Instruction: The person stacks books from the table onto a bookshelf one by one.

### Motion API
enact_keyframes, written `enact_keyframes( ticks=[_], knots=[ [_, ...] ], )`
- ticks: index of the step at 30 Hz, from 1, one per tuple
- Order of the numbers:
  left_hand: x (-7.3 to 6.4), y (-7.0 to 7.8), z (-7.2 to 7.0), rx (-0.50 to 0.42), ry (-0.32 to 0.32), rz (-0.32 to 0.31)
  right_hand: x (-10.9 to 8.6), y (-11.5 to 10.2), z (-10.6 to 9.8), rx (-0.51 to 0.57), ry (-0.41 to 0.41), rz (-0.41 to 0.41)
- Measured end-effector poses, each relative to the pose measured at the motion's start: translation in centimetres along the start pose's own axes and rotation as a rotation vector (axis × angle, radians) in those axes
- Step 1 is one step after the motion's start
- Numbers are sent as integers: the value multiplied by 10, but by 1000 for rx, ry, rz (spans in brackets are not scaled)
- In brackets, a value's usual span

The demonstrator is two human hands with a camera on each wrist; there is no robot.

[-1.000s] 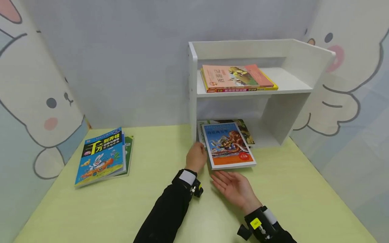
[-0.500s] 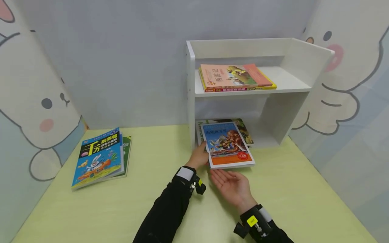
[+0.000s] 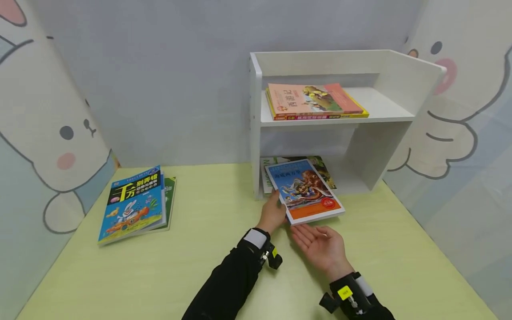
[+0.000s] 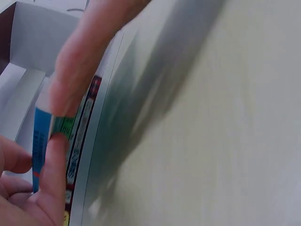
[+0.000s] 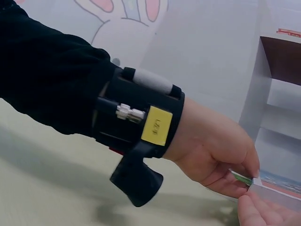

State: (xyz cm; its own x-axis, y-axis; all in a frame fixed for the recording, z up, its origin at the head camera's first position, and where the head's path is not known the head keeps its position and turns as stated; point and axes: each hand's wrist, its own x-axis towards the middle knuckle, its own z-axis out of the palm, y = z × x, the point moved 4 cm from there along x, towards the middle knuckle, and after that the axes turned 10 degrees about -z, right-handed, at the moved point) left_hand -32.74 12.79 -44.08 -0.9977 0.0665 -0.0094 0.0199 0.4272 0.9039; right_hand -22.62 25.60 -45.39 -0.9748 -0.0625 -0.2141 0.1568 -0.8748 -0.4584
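Note:
A book with a blue and orange cover (image 3: 306,191) juts out of the shelf unit's lower compartment, tilted, over a green-covered book (image 3: 326,171). My left hand (image 3: 273,214) grips its lower left edge, thumb on top. Palm up, my right hand (image 3: 320,249) has its extended fingers at the near edge, tips partly hidden below it. In the left wrist view the blue spine (image 4: 41,141) shows between fingers. The right wrist view shows the left hand (image 5: 216,148) holding the book corner, a green edge beside it.
The white shelf unit (image 3: 256,129) stands at the back right. On its upper shelf lies a stack with a salmon-coloured book (image 3: 312,100) on top. A blue picture book (image 3: 132,204) overlaps a green book (image 3: 170,200) on the left of the pale yellow-green table (image 3: 140,280).
The left hand has taken hold of the book's edge and shifted right. The book has turned slightly, its near end swinging right. The right hand moved a little right along with it.

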Motion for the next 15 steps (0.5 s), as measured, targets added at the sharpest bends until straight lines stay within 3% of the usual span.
enact_keyframes(
  ticks=[6,10,15],
  knots=[
    [-15,6,22,-135,69,-72,-6,-22,-13,-85,42,-9],
    [-22,14,28,-204,41,-94,-9,-42,-21,-85,58,-3],
    [-25,20,24,-159,-4,-88,-11,-68,-30,-112,17,-31]
  ],
)
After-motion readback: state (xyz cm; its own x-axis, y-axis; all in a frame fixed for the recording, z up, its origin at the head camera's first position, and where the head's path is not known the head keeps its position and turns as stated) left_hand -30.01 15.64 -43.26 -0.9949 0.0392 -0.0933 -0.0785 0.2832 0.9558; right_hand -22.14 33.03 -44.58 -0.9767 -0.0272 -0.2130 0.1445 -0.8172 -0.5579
